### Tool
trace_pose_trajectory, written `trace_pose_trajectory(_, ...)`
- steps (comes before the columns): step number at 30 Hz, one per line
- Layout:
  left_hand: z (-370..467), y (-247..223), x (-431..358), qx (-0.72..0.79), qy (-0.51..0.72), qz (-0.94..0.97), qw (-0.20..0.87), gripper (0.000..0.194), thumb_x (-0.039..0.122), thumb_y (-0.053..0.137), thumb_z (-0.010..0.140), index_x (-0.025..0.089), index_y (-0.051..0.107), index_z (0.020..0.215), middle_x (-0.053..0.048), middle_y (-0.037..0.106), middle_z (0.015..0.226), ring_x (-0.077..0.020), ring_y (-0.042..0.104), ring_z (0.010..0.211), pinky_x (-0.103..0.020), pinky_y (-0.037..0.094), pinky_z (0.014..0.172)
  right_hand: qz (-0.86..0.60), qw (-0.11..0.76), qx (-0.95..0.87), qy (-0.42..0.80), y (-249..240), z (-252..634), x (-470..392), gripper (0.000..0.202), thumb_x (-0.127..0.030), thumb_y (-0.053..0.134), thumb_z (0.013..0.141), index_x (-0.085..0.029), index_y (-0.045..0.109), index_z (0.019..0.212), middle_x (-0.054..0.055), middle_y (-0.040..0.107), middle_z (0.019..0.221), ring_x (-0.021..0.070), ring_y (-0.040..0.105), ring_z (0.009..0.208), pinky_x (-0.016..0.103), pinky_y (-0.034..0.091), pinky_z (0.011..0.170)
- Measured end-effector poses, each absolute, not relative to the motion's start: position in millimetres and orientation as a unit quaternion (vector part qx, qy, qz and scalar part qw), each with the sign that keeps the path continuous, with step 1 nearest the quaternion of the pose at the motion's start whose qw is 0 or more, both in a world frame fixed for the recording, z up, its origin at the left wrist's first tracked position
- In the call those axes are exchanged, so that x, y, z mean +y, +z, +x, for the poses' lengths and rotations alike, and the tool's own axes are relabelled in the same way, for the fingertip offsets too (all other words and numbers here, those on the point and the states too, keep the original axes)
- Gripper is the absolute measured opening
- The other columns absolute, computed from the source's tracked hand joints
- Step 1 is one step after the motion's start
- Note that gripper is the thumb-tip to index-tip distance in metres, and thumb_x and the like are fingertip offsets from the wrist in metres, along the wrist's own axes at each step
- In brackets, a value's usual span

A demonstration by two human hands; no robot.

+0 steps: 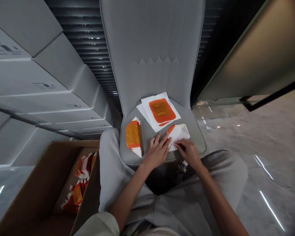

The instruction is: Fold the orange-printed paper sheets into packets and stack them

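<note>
A partly folded sheet of white paper (pixel 180 132) with an orange patch lies at the front right of the grey chair seat. My left hand (pixel 158 149) rests on its left side, fingers spread and pressing down on it. At the paper's near edge, my right hand (pixel 188 151) pinches the paper between thumb and fingers. Behind it are flat white sheets (pixel 162 111), the top one printed with an orange and brown square. To the left stands a small stack of folded orange-and-white papers (pixel 133 136).
An open cardboard box (pixel 49 164) by my left leg holds several folded orange-and-white papers (pixel 80 183). White cartons (pixel 64 72) are stacked at the left. The chair backrest (pixel 153 42) rises ahead, with a glass panel (pixel 255 59) at the right.
</note>
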State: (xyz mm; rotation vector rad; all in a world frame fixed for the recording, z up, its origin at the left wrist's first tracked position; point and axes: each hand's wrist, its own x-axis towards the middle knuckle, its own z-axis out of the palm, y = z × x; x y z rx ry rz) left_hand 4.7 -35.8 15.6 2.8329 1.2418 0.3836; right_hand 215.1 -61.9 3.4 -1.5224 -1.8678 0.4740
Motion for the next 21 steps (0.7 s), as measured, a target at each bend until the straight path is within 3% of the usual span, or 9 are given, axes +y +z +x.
trace_pose_trajectory(13, 8.3, 5.7, -39.0, 0.384, 0.138, 0.913, 0.001, 0.047, 0.028, 0.036, 0.104, 0.02, 0.045, 0.15, -0.004, 0.035, 0.162, -0.0305, 0.021, 0.154, -0.052, 0.039, 0.108, -0.603, 0.278, -0.74, 0.105, -0.5, 212.5, -64.2, 0.017, -0.031, 0.056, 0.1, -0.021, 0.064, 0.09, 0.004, 0.065, 0.083, 0.0201, 0.059, 0.077, 0.031, 0.043, 0.071)
trace_pose_trajectory(21, 12.2, 2.3, -43.2, 0.397, 0.154, 0.904, 0.021, 0.048, 0.027, 0.042, 0.102, 0.02, 0.045, 0.15, -0.004, 0.036, 0.162, -0.0288, 0.022, 0.154, -0.048, 0.036, 0.115, -0.614, 0.229, -0.755, 0.029, -0.4, 207.0, -66.6, 0.015, -0.028, 0.054, 0.1, -0.02, 0.06, 0.089, 0.004, 0.063, 0.081, 0.0206, 0.057, 0.079, 0.032, 0.04, 0.074)
